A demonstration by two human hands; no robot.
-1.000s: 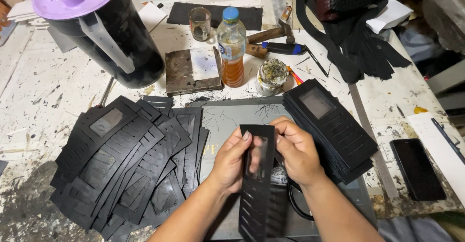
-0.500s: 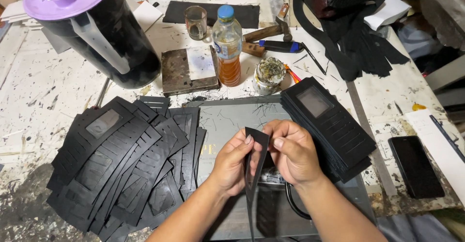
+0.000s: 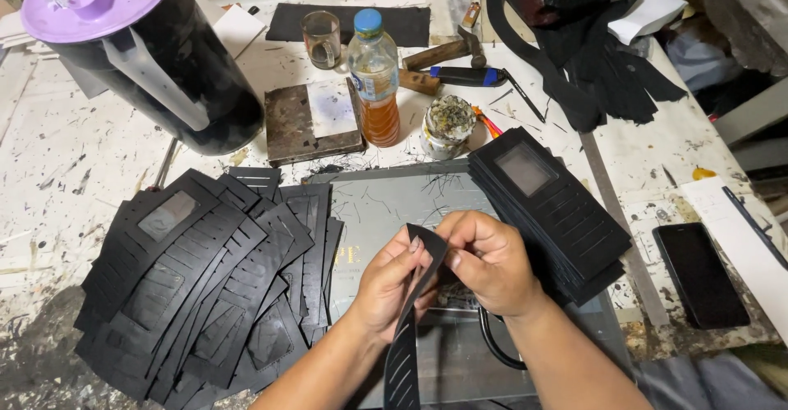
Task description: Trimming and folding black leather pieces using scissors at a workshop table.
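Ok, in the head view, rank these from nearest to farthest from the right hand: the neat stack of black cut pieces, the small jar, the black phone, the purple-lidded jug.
Measured from the right hand:
1. Neat stack of black cut pieces, just beyond and to its right.
2. Small jar, straight ahead, and black phone, on the right: too close to call.
3. Purple-lidded jug, far left corner.
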